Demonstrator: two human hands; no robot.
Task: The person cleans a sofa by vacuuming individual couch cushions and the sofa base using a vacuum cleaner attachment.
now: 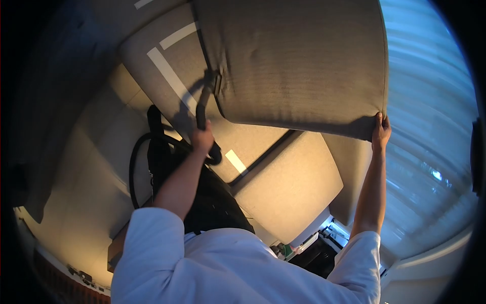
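One black hose [132, 175] loops beside me, up to the wand [201, 112] that my left hand [203, 138] is closed round; my right hand [381, 133] pinches a near corner of the cushion [304, 66], raised over the sofa base [260, 139]. Should that pinch slip (it catches only the edge), the cushion could drop onto the nozzle [218, 83], just beside its left edge.
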